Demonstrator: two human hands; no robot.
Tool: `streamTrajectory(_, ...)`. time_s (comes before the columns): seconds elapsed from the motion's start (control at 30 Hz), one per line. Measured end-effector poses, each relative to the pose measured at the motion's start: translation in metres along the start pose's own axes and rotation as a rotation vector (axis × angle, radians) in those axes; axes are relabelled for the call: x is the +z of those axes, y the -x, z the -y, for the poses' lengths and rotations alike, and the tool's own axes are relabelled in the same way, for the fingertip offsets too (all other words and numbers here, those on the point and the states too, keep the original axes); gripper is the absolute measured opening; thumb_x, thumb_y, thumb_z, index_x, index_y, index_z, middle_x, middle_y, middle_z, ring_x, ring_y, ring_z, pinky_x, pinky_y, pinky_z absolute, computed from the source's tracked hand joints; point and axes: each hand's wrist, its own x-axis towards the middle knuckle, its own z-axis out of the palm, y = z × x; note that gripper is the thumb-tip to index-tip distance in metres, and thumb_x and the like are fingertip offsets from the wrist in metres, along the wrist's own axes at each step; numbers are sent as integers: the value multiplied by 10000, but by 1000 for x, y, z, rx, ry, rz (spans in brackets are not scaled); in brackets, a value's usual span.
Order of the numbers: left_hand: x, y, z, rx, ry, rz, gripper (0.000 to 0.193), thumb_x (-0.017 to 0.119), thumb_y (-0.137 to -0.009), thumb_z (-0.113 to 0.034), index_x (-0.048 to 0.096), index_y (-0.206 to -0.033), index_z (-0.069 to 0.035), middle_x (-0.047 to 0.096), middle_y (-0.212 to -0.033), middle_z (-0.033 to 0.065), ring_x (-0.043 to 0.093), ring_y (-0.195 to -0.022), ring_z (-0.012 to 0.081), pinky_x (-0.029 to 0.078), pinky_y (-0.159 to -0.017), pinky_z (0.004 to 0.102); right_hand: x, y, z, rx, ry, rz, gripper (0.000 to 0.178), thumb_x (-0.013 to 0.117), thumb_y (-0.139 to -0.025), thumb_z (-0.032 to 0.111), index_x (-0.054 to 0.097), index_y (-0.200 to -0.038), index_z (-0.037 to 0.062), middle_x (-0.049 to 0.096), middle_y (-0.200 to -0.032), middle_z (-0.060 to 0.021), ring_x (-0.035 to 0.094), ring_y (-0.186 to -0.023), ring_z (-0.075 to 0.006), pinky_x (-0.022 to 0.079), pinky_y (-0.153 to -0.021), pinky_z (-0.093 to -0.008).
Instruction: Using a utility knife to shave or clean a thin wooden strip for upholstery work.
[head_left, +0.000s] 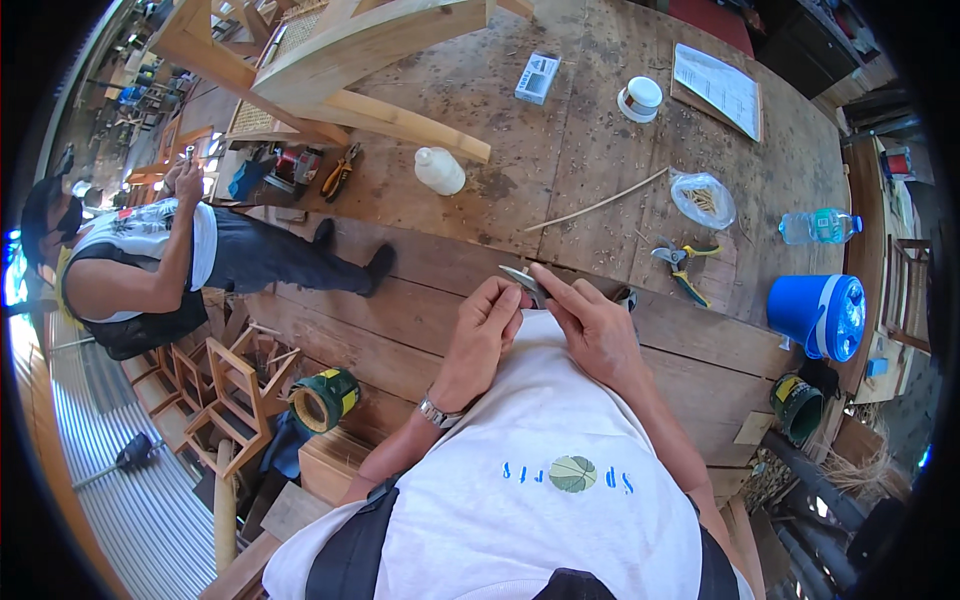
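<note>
Both my hands meet in front of my shirt, just off the near edge of the wooden workbench point(590, 210). My right hand point(600, 335) is closed on a knife, its index finger stretched along the short pointed metal blade point(518, 276). The handle is hidden in the palm. Close beside the blade, my left hand point(487, 335) pinches thumb against fingers; what they hold is too small or covered to make out. Pliers with yellow handles point(684, 270) lie on the bench beyond my right hand. A thin curved cane strip point(598, 207) rests nearer the middle.
A plastic bag of short wooden pegs point(703, 201), a white bottle point(438, 171), a white jar point(640, 99), a small box point(538, 78) and a clipboard point(716, 90) sit on the bench. A wooden chair frame point(370, 60) occupies its left. Another person point(150, 240) stands left. A blue bucket point(800, 305) is right.
</note>
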Motion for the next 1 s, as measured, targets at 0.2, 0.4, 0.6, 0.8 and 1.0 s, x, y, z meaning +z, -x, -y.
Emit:
streamTrajectory(0.2, 3, -3, 5, 73, -107, -7, 231, 480, -1109, -222, 595, -971, -77, 382, -651, -85, 290, -570, 15, 229, -497, 218, 2, 3, 1, -9, 59, 14, 500, 662, -970, 110, 595, -1450, 236, 557, -803, -101, 599, -666, -292, 492, -618, -398)
streamTrajectory(0.4, 3, 13, 16, 117, -226, 46, 234, 481, -1108, -226, 591, -977, -65, 394, -658, -82, 311, -574, 15, 238, -507, 209, 7, -6, -8, 22, 110, 3, 437, 646, -992, 126, 617, -1422, 204, 606, -862, -113, 661, -770, -285, 524, -692, -379)
streamTrajectory(0.6, -1, 15, 4, -17, -51, 81, 246, 476, -1111, -249, 602, -1026, -56, 414, -692, -69, 294, -568, 16, 230, -507, 198, 8, 10, -12, 99, -82, -66, 414, 615, -1015, 96, 610, -1425, 159, 677, -974, -147, 654, -831, -226, 524, -786, -301)
streamTrajectory(0.8, 0, 7, 8, -67, 18, 57, 232, 476, -1113, -249, 605, -1052, -66, 417, -713, -73, 279, -573, 12, 238, -498, 194, 6, 15, -4, 10, 67, 8, 487, 659, -973, 108, 607, -1439, 239, 542, -789, -93, 585, -663, -269, 487, -620, -383)
streamTrajectory(1.0, 0, 1, 10, -27, -60, 78, 226, 481, -1111, -250, 602, -1045, -72, 412, -713, -74, 298, -585, 12, 242, -500, 193, 9, 13, -1, 17, 121, -35, 477, 658, -970, 105, 615, -1427, 233, 556, -807, -98, 603, -679, -287, 493, -624, -395)
